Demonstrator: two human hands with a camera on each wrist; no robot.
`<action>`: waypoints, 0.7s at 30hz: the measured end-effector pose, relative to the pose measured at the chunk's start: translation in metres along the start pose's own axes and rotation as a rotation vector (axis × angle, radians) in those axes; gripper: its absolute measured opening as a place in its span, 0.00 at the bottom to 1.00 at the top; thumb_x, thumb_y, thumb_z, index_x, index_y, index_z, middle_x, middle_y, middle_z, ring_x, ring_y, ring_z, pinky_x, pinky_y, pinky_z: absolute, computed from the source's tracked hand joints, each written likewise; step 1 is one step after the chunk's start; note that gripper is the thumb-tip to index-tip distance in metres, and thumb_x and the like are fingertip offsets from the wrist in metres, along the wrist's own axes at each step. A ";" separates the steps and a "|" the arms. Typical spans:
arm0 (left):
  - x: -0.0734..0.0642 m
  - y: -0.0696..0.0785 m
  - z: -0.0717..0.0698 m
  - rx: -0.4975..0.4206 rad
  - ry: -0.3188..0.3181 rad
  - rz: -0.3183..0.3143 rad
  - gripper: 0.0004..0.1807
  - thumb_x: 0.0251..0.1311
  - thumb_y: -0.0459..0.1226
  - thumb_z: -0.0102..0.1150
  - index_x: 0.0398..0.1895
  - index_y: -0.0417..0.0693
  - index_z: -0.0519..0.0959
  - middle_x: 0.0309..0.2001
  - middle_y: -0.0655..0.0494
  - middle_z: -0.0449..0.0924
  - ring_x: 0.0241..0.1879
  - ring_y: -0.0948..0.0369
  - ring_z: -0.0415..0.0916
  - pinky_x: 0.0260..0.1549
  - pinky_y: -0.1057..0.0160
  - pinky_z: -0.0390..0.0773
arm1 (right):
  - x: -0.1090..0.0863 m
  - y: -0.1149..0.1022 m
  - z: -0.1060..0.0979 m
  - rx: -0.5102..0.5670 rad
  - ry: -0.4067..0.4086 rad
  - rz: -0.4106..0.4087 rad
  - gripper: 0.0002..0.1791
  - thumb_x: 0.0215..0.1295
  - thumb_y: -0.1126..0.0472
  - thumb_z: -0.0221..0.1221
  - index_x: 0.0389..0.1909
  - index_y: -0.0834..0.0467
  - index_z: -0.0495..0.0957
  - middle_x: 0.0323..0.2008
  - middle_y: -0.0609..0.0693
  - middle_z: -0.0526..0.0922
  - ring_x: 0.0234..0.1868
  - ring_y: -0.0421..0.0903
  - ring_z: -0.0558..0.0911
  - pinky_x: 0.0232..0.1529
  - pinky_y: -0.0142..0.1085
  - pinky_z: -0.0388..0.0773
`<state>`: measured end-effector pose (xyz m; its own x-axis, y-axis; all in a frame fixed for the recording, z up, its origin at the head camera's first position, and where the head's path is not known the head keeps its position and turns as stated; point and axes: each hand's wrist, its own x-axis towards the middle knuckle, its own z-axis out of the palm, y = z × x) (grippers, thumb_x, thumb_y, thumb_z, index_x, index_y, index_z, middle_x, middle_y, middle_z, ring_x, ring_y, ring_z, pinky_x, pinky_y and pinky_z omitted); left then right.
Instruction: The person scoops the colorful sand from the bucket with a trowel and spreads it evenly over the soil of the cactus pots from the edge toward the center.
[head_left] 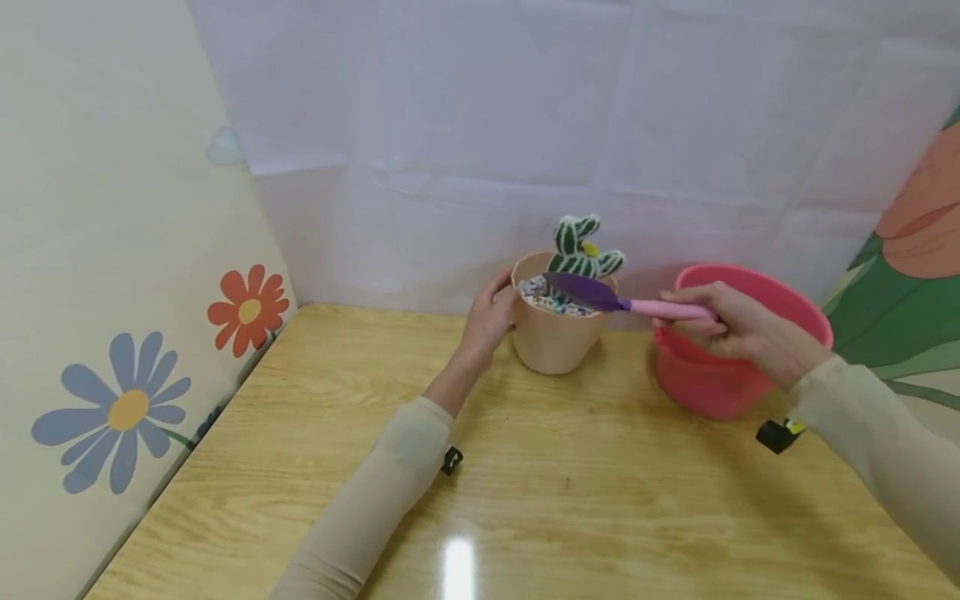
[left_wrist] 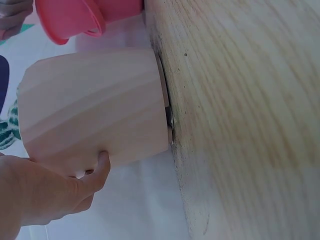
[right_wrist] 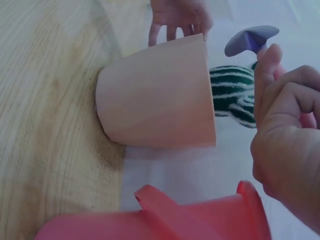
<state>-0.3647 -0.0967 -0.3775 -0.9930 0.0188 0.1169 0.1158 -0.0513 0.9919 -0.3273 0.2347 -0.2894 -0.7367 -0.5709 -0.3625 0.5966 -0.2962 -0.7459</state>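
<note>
A peach-coloured flowerpot (head_left: 555,340) holds a green-and-white cactus (head_left: 576,262) that looks knitted. Small multicoloured pebbles (head_left: 536,292) lie inside it around the cactus. My left hand (head_left: 491,317) rests against the pot's left side, one finger pressed to the outer wall in the left wrist view. With my right hand (head_left: 720,317) I grip the pink handle of a small garden trowel (head_left: 588,292). Its purple blade is over the pot's opening, in front of the cactus. In the right wrist view the trowel (right_wrist: 250,41) is beyond the rim, with my thumb along the handle.
A pink-red bucket (head_left: 705,383) stands right of the pot, under my right hand and forearm. On the wooden table (head_left: 570,483), a small black object (head_left: 778,435) lies near the right sleeve. A white cloth (head_left: 487,125) hangs behind the pot.
</note>
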 end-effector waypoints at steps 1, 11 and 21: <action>0.000 0.000 0.001 -0.006 0.000 -0.001 0.28 0.75 0.43 0.50 0.76 0.50 0.67 0.74 0.52 0.65 0.65 0.49 0.69 0.54 0.47 0.80 | -0.003 0.001 -0.001 0.002 -0.006 -0.011 0.18 0.81 0.62 0.47 0.54 0.72 0.79 0.41 0.69 0.83 0.15 0.39 0.64 0.16 0.26 0.56; 0.000 -0.002 0.004 0.002 0.038 0.010 0.27 0.74 0.40 0.51 0.74 0.47 0.69 0.71 0.49 0.68 0.60 0.51 0.74 0.53 0.49 0.81 | -0.019 0.025 -0.005 -0.297 -0.158 -0.262 0.19 0.82 0.66 0.43 0.49 0.70 0.83 0.36 0.65 0.87 0.15 0.39 0.57 0.17 0.28 0.49; -0.006 0.008 0.009 0.220 0.190 0.157 0.24 0.72 0.43 0.54 0.68 0.45 0.75 0.67 0.49 0.73 0.60 0.52 0.73 0.56 0.53 0.78 | -0.040 0.036 0.013 -0.422 0.147 -0.597 0.10 0.74 0.66 0.59 0.45 0.67 0.86 0.36 0.63 0.87 0.17 0.40 0.69 0.17 0.28 0.66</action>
<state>-0.3577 -0.0886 -0.3694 -0.9471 -0.1602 0.2781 0.2493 0.1783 0.9519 -0.2719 0.2368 -0.2940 -0.9497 -0.2881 0.1231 -0.0700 -0.1876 -0.9797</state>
